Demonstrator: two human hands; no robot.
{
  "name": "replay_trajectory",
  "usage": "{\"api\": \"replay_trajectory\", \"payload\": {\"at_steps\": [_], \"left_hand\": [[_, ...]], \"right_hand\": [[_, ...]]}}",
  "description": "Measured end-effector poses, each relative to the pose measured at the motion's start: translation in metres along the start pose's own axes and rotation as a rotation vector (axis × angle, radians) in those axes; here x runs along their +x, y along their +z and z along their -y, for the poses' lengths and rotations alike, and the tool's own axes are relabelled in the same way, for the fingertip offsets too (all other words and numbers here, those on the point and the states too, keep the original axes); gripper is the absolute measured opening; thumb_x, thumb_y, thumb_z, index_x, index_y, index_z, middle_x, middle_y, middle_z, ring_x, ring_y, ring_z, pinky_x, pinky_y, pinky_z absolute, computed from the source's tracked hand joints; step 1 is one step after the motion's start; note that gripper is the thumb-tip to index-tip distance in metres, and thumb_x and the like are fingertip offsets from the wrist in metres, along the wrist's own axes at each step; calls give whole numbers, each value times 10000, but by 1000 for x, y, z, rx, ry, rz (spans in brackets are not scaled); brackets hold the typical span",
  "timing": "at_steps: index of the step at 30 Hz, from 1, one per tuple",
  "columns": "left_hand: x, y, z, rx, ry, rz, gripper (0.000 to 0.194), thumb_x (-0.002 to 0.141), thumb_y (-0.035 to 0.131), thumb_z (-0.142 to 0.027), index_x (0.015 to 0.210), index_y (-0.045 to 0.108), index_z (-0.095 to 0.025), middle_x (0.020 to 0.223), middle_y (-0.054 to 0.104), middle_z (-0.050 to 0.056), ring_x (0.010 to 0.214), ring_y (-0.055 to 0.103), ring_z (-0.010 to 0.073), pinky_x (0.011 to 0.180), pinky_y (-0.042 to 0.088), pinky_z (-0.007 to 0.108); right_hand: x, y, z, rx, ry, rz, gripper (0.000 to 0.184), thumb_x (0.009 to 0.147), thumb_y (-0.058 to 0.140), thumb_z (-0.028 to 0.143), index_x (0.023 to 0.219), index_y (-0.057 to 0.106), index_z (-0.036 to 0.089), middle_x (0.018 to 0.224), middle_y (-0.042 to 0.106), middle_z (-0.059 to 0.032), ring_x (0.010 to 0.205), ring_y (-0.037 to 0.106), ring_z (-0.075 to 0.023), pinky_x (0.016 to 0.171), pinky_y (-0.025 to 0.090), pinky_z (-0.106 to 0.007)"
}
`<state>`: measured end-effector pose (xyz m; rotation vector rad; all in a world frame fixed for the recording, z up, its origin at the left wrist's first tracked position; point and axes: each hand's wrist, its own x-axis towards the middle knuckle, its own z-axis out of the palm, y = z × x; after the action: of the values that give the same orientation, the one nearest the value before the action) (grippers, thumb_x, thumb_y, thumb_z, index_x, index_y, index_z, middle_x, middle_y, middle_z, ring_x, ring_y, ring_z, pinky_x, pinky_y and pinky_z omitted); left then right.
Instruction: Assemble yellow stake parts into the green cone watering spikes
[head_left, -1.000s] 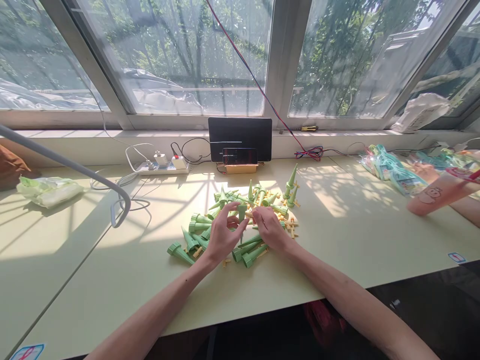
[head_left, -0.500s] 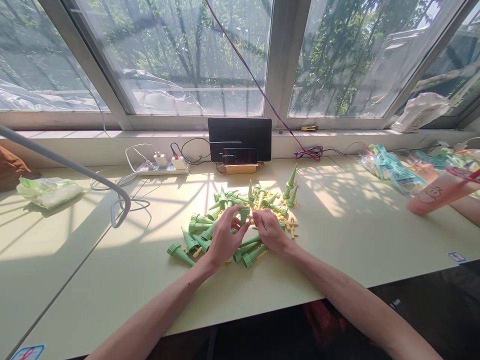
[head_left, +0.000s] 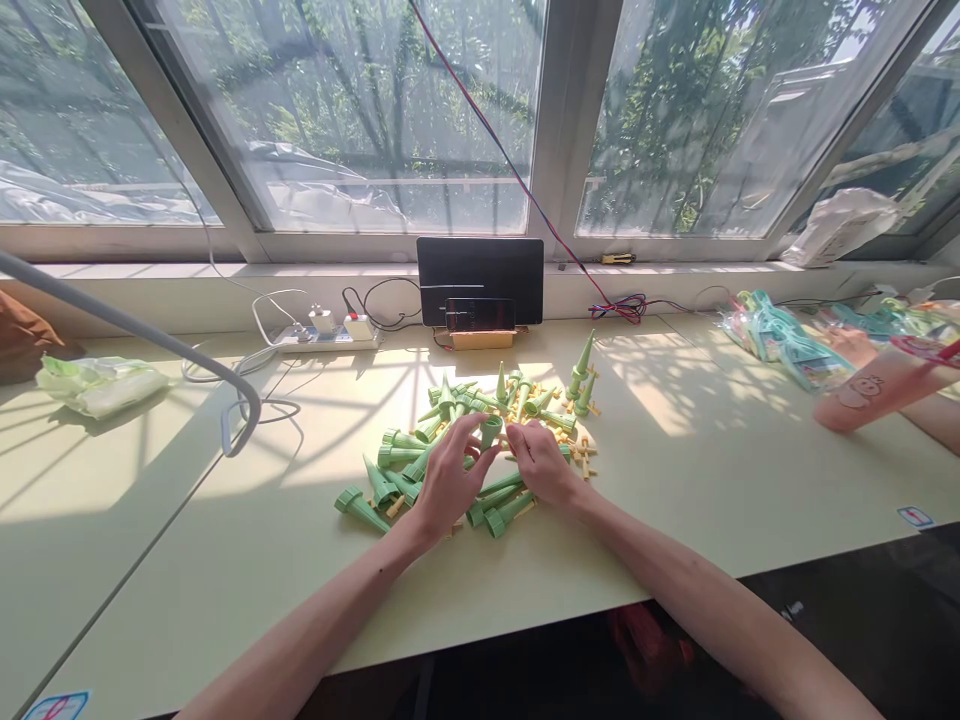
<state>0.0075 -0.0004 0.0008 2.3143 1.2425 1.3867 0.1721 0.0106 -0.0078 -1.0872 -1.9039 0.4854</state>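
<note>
Held between the thumb and fingers of my left hand (head_left: 454, 470) is a green plastic watering spike (head_left: 490, 432), its hollow wide end facing up. Close on its right, my right hand (head_left: 544, 458) is closed in a pinch against the spike's side; whatever its fingers hold is hidden. Around and under both hands lies a loose pile of similar green spikes (head_left: 360, 508), many with small yellow valves. Several bare yellow valves (head_left: 585, 455) lie just right of my right hand. A spike standing upright (head_left: 580, 365) is at the pile's back right.
Behind the pile, a dark tablet (head_left: 480, 265) and a phone (head_left: 480, 314) lean on a stand. A power strip (head_left: 326, 338) with cables sits left of them. A grey curved bar (head_left: 187, 350) crosses the left side. At right are a pink cup (head_left: 870, 385), bagged items (head_left: 780, 335) and another person's arm (head_left: 934, 410).
The spike in my left hand has tilted slightly, so more of its hollow end shows. Both hands stay in nearly the same place.
</note>
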Motion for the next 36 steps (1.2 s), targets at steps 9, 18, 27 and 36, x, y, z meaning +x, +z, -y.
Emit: {"api": "replay_trajectory", "payload": {"at_steps": [9, 18, 27, 36], "left_hand": [[0, 0, 2, 17, 33, 1, 335, 879, 631, -250, 1185, 497, -218, 973, 678, 36, 674, 674, 105, 622, 570, 227], [1, -1, -1, -35, -49, 2, 346, 864, 635, -257, 1184, 508, -220, 826, 671, 9, 671, 682, 136, 649, 575, 274], [7, -5, -3, -155, -219, -10, 360, 838, 652, -312, 1153, 516, -200, 731, 648, -7, 643, 691, 156, 644, 589, 298], [9, -6, -4, -210, -288, 0, 384, 828, 662, -334, 1157, 523, -193, 906, 661, 51, 664, 689, 150, 581, 599, 279]], "right_hand": [[1, -1, 1, 16, 18, 10, 490, 1036, 221, 422, 601, 316, 217, 530, 392, 22, 533, 333, -143, 616, 333, -306], [1, 0, 2, 59, 79, -42, 527, 1026, 270, 434, 550, 317, 213, 493, 384, 23, 507, 358, -132, 581, 341, -299], [4, -7, 6, 79, 144, -202, 493, 1018, 315, 420, 592, 434, 203, 535, 454, 20, 521, 426, -129, 585, 348, -288], [3, -7, 9, 106, 138, -173, 372, 1005, 365, 364, 679, 454, 209, 568, 460, 30, 528, 432, -129, 579, 361, -276]]}}
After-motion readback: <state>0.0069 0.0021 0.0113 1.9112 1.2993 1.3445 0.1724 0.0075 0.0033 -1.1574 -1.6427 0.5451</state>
